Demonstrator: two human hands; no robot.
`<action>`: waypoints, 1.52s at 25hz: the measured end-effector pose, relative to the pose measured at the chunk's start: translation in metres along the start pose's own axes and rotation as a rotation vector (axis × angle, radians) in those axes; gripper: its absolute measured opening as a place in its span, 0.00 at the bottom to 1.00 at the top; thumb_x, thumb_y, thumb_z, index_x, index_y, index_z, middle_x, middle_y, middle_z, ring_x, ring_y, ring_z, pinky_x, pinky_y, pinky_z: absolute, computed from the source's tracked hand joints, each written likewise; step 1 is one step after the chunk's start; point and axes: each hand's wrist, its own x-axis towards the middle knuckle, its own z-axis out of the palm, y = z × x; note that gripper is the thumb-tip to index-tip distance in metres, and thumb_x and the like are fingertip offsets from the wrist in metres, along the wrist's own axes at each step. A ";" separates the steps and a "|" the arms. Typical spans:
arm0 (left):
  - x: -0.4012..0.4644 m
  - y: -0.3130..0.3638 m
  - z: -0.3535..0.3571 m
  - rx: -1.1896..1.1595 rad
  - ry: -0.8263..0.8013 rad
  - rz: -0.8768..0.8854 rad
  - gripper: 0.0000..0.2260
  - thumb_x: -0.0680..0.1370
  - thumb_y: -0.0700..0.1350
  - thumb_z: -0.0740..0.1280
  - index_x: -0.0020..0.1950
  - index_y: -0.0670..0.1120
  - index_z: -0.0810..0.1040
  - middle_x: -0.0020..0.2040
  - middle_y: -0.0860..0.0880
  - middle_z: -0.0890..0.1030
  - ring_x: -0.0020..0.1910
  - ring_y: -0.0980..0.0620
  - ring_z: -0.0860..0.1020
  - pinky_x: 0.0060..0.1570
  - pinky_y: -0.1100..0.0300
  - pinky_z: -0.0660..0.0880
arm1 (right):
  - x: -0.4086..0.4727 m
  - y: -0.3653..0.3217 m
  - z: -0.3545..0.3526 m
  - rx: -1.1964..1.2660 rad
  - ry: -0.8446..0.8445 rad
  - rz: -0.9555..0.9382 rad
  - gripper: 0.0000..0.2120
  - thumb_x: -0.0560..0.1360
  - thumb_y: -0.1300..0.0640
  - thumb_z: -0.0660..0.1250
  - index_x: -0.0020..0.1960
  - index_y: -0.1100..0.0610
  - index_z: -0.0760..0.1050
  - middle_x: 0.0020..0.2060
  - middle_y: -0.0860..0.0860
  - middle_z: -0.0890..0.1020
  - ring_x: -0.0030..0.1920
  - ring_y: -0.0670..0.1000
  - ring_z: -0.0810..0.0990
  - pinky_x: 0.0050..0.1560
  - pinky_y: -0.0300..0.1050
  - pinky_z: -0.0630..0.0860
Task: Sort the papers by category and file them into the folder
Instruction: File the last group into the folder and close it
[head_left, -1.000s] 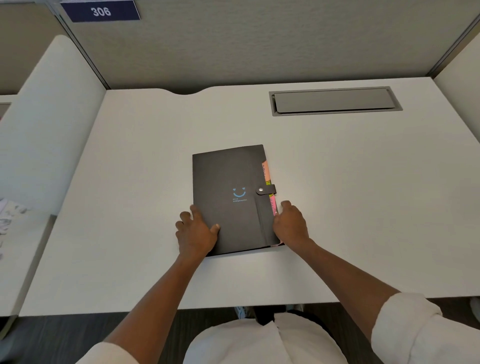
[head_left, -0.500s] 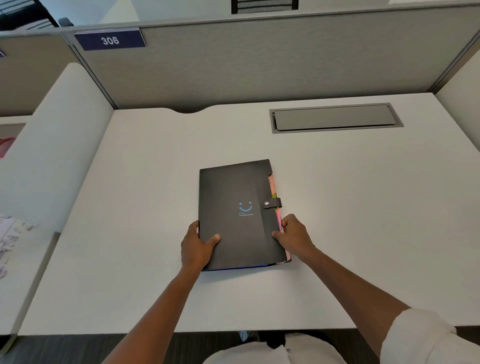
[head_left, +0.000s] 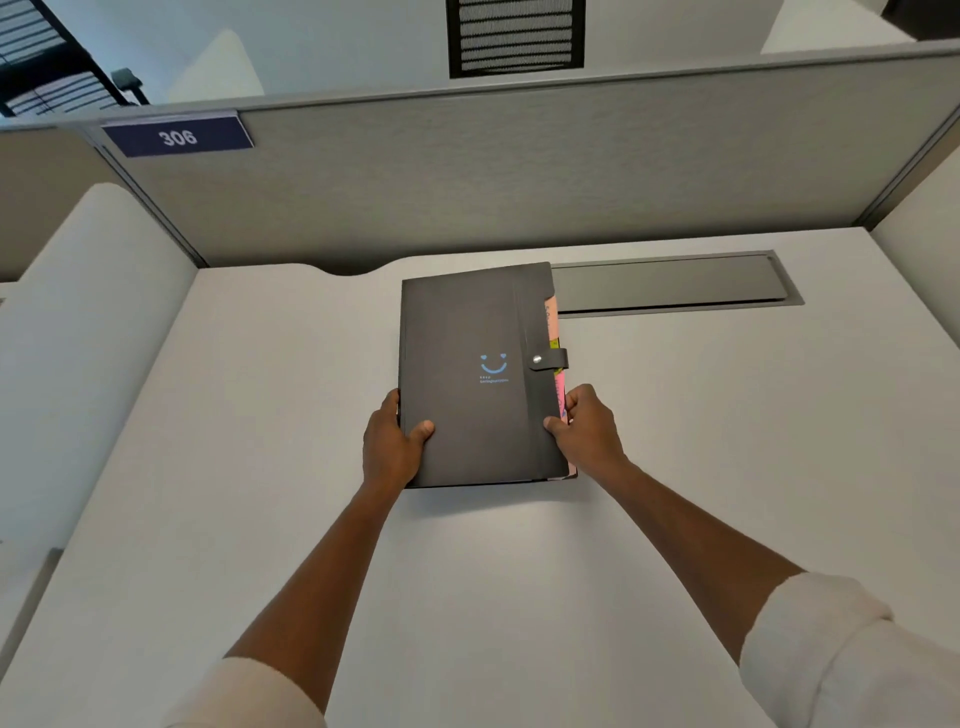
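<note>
Over the far middle of the white surface (head_left: 675, 467), head view: dark folder (head_left: 467, 374) held up, strap snapped closed. Left hand (head_left: 389, 447) grips its near-left edge, thumb on the cover; right hand (head_left: 587, 431) pinches the near-right edge. Coloured tabs (head_left: 551, 317) poke out right. No loose papers visible, so filing looks finished. Readable: "306" on blue plate (head_left: 176, 136); blue smiley logo (head_left: 492, 364), text beneath too small.

folder (head_left: 467, 374) above desk (head_left: 208, 415) centre | cable tray (head_left: 675, 283) behind-right | partition (head_left: 467, 182) behind desk
</note>
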 end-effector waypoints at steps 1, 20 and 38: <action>0.013 0.005 0.002 0.007 0.008 0.006 0.23 0.73 0.48 0.71 0.67 0.49 0.71 0.58 0.46 0.80 0.54 0.43 0.79 0.55 0.47 0.77 | 0.015 -0.003 -0.001 -0.007 0.003 -0.004 0.14 0.74 0.58 0.71 0.46 0.58 0.65 0.35 0.50 0.72 0.34 0.50 0.70 0.30 0.41 0.65; 0.106 -0.017 0.024 0.235 -0.005 0.007 0.20 0.77 0.50 0.68 0.67 0.45 0.72 0.49 0.42 0.77 0.48 0.43 0.77 0.44 0.56 0.69 | 0.101 -0.009 0.047 -0.078 -0.037 0.099 0.12 0.75 0.58 0.68 0.47 0.57 0.64 0.40 0.53 0.75 0.40 0.56 0.74 0.38 0.45 0.67; 0.065 -0.033 0.071 0.685 -0.141 0.325 0.34 0.79 0.60 0.40 0.80 0.43 0.46 0.81 0.44 0.46 0.79 0.43 0.43 0.77 0.48 0.42 | 0.054 0.018 0.085 -0.708 -0.155 -0.272 0.33 0.81 0.40 0.41 0.79 0.56 0.38 0.79 0.53 0.42 0.79 0.54 0.40 0.78 0.55 0.44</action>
